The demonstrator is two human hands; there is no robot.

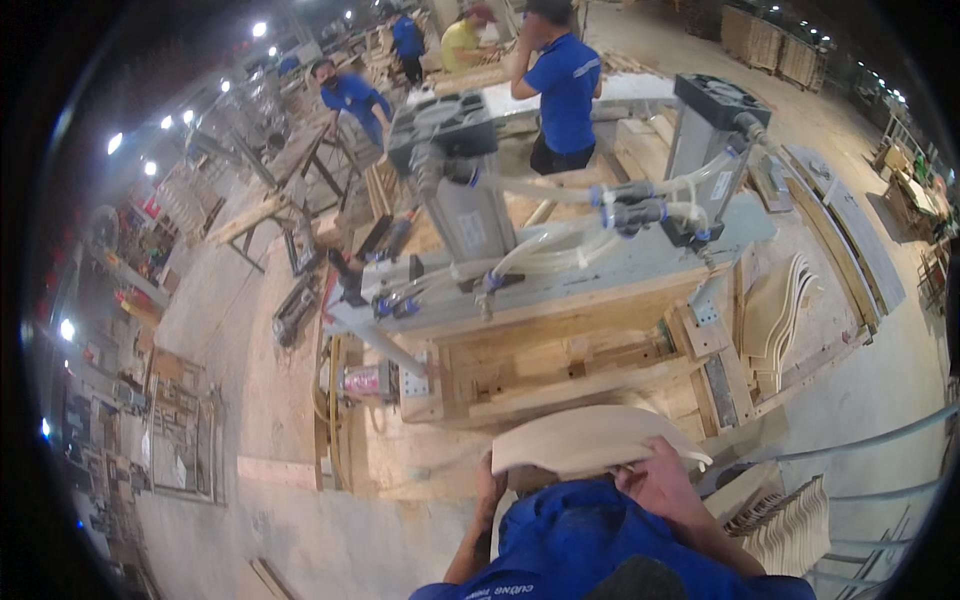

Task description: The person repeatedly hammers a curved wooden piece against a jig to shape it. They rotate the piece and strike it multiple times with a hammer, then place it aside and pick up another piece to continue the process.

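1. While a blue-shirted person point(570, 85) is standing farther back on the workshop floor point(222, 335), a wooden jig point(560, 325) is occupying the workbench point(395, 463).
2. The curved wooden panel point(588, 438) is spanning both hands, near the jig's front.
3. The left hand point(489, 482) is gripping its left end, fingers mostly hidden; the right hand point(664, 484), partly curled, is clasping its right.

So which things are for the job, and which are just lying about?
Likely for the job:
curved wooden panel, in left hand and right hand
fixture with metal cylinders, in front
stacked wavy pieces, lower right

Probably lying about:
handheld tool, left
wooden strips, lower left
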